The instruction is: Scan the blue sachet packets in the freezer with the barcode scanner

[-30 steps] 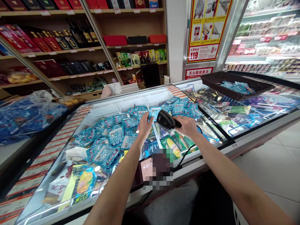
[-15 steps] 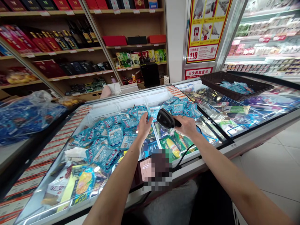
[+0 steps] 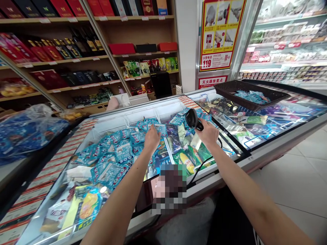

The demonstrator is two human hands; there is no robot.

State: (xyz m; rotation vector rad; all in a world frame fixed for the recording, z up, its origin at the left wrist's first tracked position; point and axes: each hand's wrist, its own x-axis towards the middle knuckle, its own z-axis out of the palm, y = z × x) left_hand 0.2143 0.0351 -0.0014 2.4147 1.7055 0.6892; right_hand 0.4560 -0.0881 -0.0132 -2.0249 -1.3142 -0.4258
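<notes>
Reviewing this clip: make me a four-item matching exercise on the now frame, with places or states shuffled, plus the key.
Column 1
1. black handheld scanner
2. dark brown tray
3. poster
4. plastic-wrapped bundle

Column 2
A. red and yellow, showing the number 119
B. at the far left, with blue contents under clear plastic
C. gripped in the right hand
D. at the right, with blue packets in it

Pairs: 1-C, 2-D, 3-A, 4-B

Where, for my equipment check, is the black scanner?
Just right of centre in the head view, the black scanner is in the right grip, above the display case, right of the left grip.
</notes>
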